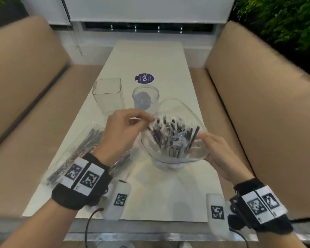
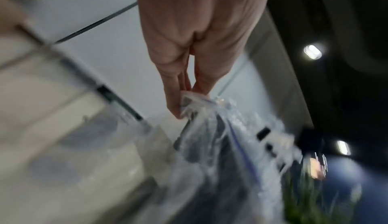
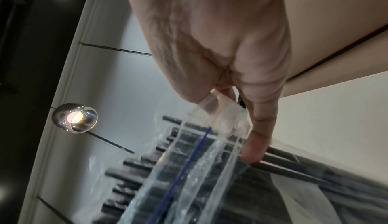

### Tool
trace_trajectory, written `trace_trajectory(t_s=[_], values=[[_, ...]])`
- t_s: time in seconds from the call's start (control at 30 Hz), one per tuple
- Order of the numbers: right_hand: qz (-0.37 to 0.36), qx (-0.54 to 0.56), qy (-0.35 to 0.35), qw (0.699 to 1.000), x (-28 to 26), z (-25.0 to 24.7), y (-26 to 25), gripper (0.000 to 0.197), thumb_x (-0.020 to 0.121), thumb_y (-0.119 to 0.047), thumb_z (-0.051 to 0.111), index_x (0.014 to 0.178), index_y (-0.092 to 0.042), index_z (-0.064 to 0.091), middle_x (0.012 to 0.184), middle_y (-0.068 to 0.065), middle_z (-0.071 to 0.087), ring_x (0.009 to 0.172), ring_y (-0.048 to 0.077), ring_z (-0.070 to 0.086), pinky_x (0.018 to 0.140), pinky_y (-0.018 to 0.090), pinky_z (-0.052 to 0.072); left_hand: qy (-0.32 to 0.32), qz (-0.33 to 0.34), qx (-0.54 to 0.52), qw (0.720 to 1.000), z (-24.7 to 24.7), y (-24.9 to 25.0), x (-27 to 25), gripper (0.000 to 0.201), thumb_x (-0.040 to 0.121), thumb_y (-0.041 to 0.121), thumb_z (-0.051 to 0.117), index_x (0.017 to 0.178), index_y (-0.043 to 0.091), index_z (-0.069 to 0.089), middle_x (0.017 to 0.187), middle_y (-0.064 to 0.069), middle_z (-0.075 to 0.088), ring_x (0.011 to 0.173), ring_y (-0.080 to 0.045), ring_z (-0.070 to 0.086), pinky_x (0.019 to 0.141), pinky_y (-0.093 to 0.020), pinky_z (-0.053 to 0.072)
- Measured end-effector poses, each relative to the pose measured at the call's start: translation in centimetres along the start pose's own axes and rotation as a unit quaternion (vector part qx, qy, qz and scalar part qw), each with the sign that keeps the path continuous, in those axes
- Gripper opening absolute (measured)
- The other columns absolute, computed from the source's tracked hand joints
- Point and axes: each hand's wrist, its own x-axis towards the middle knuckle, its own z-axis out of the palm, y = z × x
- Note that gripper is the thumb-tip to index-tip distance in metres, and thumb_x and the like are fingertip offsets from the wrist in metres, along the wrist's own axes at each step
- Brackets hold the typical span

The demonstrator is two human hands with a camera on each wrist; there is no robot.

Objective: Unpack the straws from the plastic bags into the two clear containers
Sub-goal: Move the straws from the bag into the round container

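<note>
- Both wrists sit lowest in the head view, banded in black with printed markers, and up from them the hands are working one zip bag at frame centre, held above the table.
- Left hand pinches the bag's rim on the left side; the wrist view shows fingertips clamped on crinkled film.
- Right hand grips the opposite rim, thumb and fingers curled on the plastic, mouth pulled wide open.
- Dark straws stand bunched inside, ends poking up toward the opening.
- They look light, thin and individually film-wrapped, so likely slippery; I'd take a bundle around its middle rather than single tips.
- Bag film looks soft and floppy; it will probably sag once one side is let go.
- Just beyond, upper centre: a square clear container and a round clear container, side by side, neither holding straws.
- Second bag of straws lies flat at lower left, partly hidden under the left wrist.
- Left wrist view is badly blurred; straw count and wrapper detail can't be made out.
</note>
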Motion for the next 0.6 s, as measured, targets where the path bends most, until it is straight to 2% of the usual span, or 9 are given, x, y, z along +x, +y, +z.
trace_trajectory(t_s=[0.07,0.13,0.2,0.27,0.3,0.37,0.47,0.53,0.6], values=[[-0.003,0.005,-0.017,1.0,0.7,-0.9,-0.4,0.032,0.102,-0.026,0.045,0.113,-0.005,0.066,0.114,0.019,0.07,0.105,0.038,0.067,0.094,0.05,0.051,-0.008,-0.064,-0.128,0.99,1.6,1.3,0.4,0.03,0.087,-0.01,0.057,0.073,0.009,0.075,0.077,-0.001,0.077,0.078,-0.015,0.074,0.074,-0.025,0.057],[-0.007,-0.004,-0.038,0.999,1.4,-1.5,-0.6,0.033,0.102,-0.022,0.043,0.111,0.003,0.063,0.116,0.025,0.066,0.102,0.046,0.065,0.093,0.053,0.051,0.0,-0.155,-0.281,0.947,3.2,1.9,0.9,0.044,0.087,-0.021,0.043,0.061,0.006,0.067,0.065,-0.003,0.072,0.07,-0.013,0.072,0.065,-0.02,0.058],[-0.02,-0.007,-0.05,0.999,2.0,-2.0,-0.7,0.032,0.103,-0.017,0.041,0.095,0.004,0.064,0.103,0.025,0.065,0.085,0.048,0.061,0.08,0.046,0.06,0.029,-0.244,-0.444,0.862,4.6,1.7,1.3,0.046,0.087,-0.023,0.029,0.063,0.006,0.056,0.064,-0.008,0.063,0.066,-0.017,0.065,0.061,-0.022,0.06],[-0.014,0.007,-0.052,0.999,2.2,-2.3,-0.6,0.031,0.103,-0.018,0.041,0.087,-0.006,0.065,0.084,0.008,0.061,0.068,0.025,0.058,0.074,0.039,0.059,0.048,-0.301,-0.575,0.759,5.3,1.1,1.6,0.045,0.087,-0.021,0.022,0.075,0.007,0.055,0.077,-0.011,0.054,0.059,-0.015,0.054,0.051,-0.023,0.057],[-0.005,0.019,-0.059,0.998,2.3,-2.5,-0.5,0.03,0.103,-0.021,0.042,0.094,-0.004,0.065,0.084,0.004,0.06,0.068,0.02,0.058,0.079,0.043,0.057,0.036,-0.312,-0.599,0.736,5.4,1.0,1.6,0.045,0.087,-0.02,0.022,0.086,0.006,0.058,0.085,-0.013,0.055,0.057,-0.014,0.054,0.048,-0.022,0.055],[0.014,0.034,-0.068,0.997,2.6,-2.9,0.0,0.036,0.103,-0.027,0.041,0.113,0.002,0.06,0.098,0.014,0.065,0.085,0.034,0.065,0.09,0.051,0.052,-0.029,-0.308,-0.564,0.766,5.4,0.7,1.4,0.049,0.087,-0.021,0.025,0.111,0.007,0.058,0.088,-0.013,0.067,0.052,-0.013,0.061,0.048,-0.02,0.054],[0.031,0.059,-0.087,0.994,3.3,-2.8,0.5,0.032,0.103,-0.027,0.04,0.117,-0.011,0.063,0.124,0.019,0.064,0.116,0.041,0.06,0.098,0.059,0.045,-0.147,-0.257,-0.344,0.891,5.3,-1.1,1.0,0.053,0.081,-0.017,0.048,0.119,0.016,0.064,0.091,-0.005,0.075,0.078,-0.013,0.071,0.068,-0.02,0.056],[0.028,0.067,-0.092,0.993,3.9,-2.1,0.9,0.032,0.103,-0.028,0.041,0.115,-0.009,0.063,0.119,0.019,0.067,0.113,0.036,0.063,0.1,0.053,0.047,-0.196,-0.207,-0.117,0.951,5.0,-2.5,1.0,0.051,0.076,0.002,0.074,0.119,0.028,0.067,0.113,0.001,0.069,0.104,-0.02,0.064,0.088,-0.023,0.052],[0.006,0.028,-0.081,0.996,4.0,-1.2,1.0,0.036,0.103,-0.03,0.042,0.113,-0.001,0.062,0.119,0.024,0.065,0.114,0.041,0.061,0.102,0.053,0.047,-0.228,-0.151,0.084,0.958,4.7,-3.1,1.1,0.069,0.077,0.025,0.082,0.138,0.033,0.051,0.135,0.005,0.043,0.121,-0.016,0.048,0.102,-0.026,0.041]])
